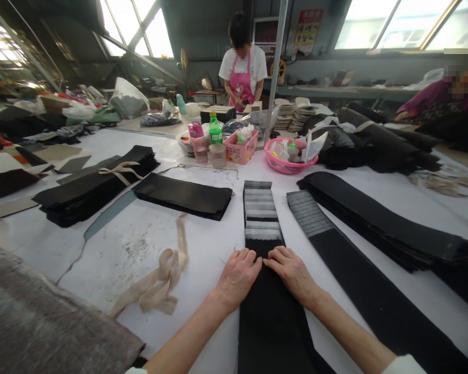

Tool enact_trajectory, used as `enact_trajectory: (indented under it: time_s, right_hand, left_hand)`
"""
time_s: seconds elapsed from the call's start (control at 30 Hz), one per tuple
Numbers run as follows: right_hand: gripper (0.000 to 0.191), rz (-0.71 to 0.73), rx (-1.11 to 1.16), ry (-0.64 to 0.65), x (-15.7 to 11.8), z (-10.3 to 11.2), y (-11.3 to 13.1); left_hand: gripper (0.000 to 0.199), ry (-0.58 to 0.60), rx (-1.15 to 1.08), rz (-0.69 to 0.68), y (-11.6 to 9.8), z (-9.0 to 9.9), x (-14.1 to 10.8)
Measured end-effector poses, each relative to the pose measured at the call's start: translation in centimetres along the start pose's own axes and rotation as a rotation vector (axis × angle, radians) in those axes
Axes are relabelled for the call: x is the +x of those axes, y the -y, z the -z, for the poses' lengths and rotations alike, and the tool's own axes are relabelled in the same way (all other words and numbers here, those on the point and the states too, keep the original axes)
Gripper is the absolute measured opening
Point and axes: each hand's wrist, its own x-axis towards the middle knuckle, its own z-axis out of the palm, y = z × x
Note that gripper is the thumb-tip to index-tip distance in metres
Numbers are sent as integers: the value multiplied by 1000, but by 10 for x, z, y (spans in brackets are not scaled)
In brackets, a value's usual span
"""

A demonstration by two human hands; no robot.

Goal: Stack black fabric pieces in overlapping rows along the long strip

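Note:
A long black strip (271, 322) runs up the middle of the white table (210, 270), with grey-white bands (259, 202) across its far end. My left hand (238, 275) is closed at the strip's left side, thumb and fingers pinched on the black material. Close beside it on the right, my right hand (292, 272) pinches the same strip, the two thumbs nearly touching. To the right lies another black strip (359, 270) with a grey striped end. Beyond that is a stack of black strips (382, 213). A shorter black stack (183, 195) lies at the left.
A tied black bundle (89, 187), a beige ribbon (166, 280) and brown-grey cloth (50, 317) are at the left. Behind stand a green bottle (215, 130), a pink box (242, 147) and a pink basket (290, 165). A person (242, 72) stands across the table; another is at far right.

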Motion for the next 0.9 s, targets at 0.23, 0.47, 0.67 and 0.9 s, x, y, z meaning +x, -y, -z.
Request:
enact_trajectory:
  time_s: [0.23,0.47,0.67,0.9]
  right_hand:
    - [15,37,-9,6,-4,4,-5]
    - [16,35,-20,10,-4,5,-4]
    - [16,50,-31,57,-5,9,-8]
    - [18,56,-56,44,-9,9,-10]
  left_hand:
    - [21,2,10,3,-1,-4,-3]
    - [30,42,16,-9,-2,2,0]
    - [24,52,23,8,-3,1,-3]
    - [23,45,-6,4,-1,-2,-8]
